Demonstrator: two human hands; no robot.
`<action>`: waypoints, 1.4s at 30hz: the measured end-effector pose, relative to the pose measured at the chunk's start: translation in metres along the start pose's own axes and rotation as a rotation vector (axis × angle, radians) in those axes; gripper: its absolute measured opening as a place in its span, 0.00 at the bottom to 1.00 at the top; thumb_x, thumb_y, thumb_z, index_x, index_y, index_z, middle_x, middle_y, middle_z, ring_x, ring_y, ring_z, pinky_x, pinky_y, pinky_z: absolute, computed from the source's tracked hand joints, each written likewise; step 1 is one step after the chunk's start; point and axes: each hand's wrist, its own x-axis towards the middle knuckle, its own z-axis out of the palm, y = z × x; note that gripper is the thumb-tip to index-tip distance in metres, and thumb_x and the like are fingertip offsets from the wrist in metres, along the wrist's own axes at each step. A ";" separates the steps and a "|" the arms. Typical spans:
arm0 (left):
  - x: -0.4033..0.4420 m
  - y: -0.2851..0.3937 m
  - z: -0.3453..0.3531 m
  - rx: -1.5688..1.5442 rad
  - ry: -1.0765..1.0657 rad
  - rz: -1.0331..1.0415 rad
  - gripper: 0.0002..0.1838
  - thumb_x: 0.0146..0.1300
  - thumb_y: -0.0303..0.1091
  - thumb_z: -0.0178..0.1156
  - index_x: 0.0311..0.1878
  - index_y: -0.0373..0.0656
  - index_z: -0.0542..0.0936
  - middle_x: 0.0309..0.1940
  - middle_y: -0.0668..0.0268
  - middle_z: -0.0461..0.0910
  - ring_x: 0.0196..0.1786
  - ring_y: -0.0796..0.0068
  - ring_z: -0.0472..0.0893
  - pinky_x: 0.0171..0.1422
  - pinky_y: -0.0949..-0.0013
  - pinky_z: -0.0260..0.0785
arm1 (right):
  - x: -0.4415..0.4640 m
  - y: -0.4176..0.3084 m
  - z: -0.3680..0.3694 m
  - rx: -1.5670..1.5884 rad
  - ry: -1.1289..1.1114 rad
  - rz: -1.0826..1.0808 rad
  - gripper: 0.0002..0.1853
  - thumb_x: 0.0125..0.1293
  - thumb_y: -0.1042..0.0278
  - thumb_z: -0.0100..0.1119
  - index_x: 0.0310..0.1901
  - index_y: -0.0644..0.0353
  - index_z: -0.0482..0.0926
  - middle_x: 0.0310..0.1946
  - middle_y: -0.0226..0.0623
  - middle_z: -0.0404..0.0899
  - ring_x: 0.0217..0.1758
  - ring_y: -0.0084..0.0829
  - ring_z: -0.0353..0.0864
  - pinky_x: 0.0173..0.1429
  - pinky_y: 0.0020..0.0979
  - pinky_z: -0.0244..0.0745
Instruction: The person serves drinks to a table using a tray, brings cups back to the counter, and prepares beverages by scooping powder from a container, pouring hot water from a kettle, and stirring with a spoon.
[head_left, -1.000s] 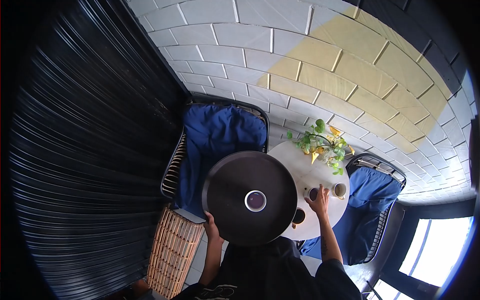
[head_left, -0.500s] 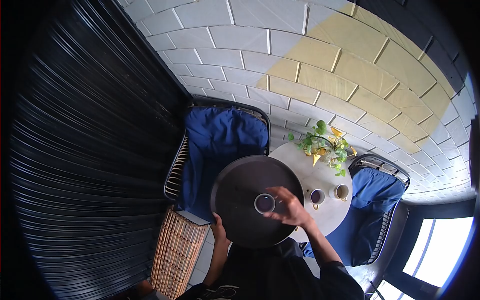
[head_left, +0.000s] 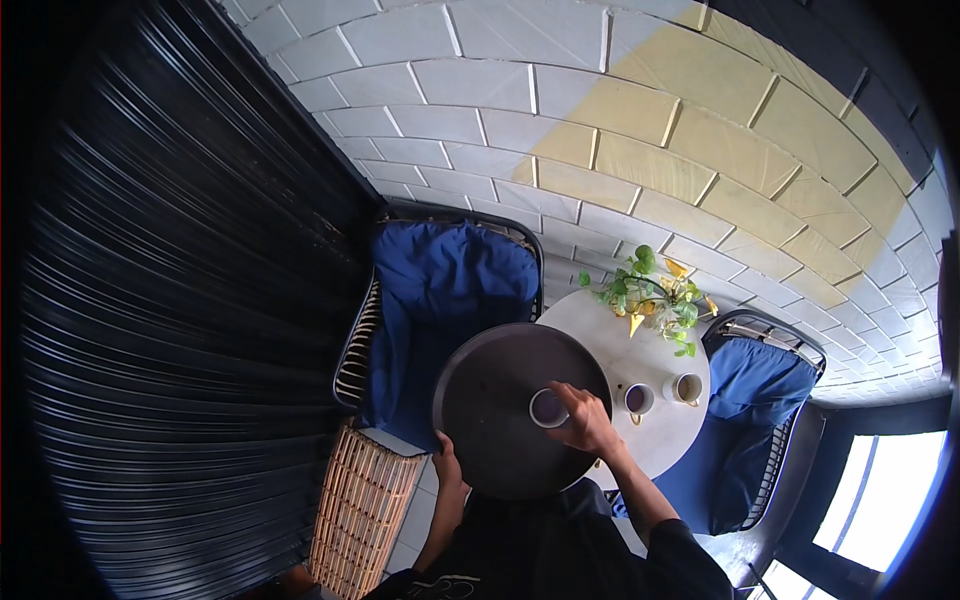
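Observation:
A round dark tray point(head_left: 490, 450) is held out in front of me, its lower left rim gripped by my left hand point(head_left: 450, 468). On the tray, right of its middle, is a white cup point(head_left: 547, 408) with a purplish inside. My right hand point(head_left: 588, 425) is closed on the cup's right side, fingers along the far side and thumb on the near side; its handle is hidden. On the table just right of the tray are a white mug with a purplish inside point(head_left: 637, 400) and another with a brownish inside point(head_left: 686, 389), both with gold-coloured handles.
The round pale table point(head_left: 660, 445) carries a leafy plant point(head_left: 650, 295) near the brick wall point(head_left: 560, 90). Chairs with blue covers stand left point(head_left: 450, 265) and right point(head_left: 765, 380). A woven rattan piece point(head_left: 365, 505) is at lower left, beside a black ribbed shutter point(head_left: 180, 300).
The tray has shifted slightly right and down in view, with my left hand still on its rim. My right hand's spread fingers have drawn in against the cup.

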 end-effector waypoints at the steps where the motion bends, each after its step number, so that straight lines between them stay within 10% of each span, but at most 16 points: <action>1: -0.004 0.003 0.000 0.001 0.047 -0.029 0.42 0.74 0.59 0.52 0.75 0.32 0.56 0.67 0.46 0.68 0.66 0.52 0.75 0.66 0.54 0.74 | -0.002 0.001 -0.006 0.035 0.049 0.029 0.43 0.41 0.65 0.77 0.62 0.64 0.70 0.54 0.49 0.80 0.53 0.53 0.82 0.56 0.45 0.79; 16: 0.000 -0.006 -0.085 -0.109 0.255 -0.026 0.42 0.74 0.59 0.51 0.74 0.29 0.58 0.70 0.47 0.67 0.69 0.51 0.73 0.70 0.54 0.72 | 0.001 0.079 0.007 0.076 0.574 0.467 0.36 0.45 0.63 0.80 0.57 0.62 0.75 0.45 0.47 0.86 0.46 0.45 0.88 0.50 0.41 0.83; 42: -0.014 -0.007 -0.071 -0.077 0.223 -0.049 0.43 0.71 0.62 0.54 0.74 0.33 0.61 0.69 0.49 0.68 0.69 0.52 0.73 0.69 0.54 0.72 | -0.021 0.131 0.091 -0.103 0.262 0.549 0.46 0.47 0.62 0.80 0.67 0.56 0.62 0.59 0.49 0.72 0.56 0.55 0.80 0.54 0.50 0.79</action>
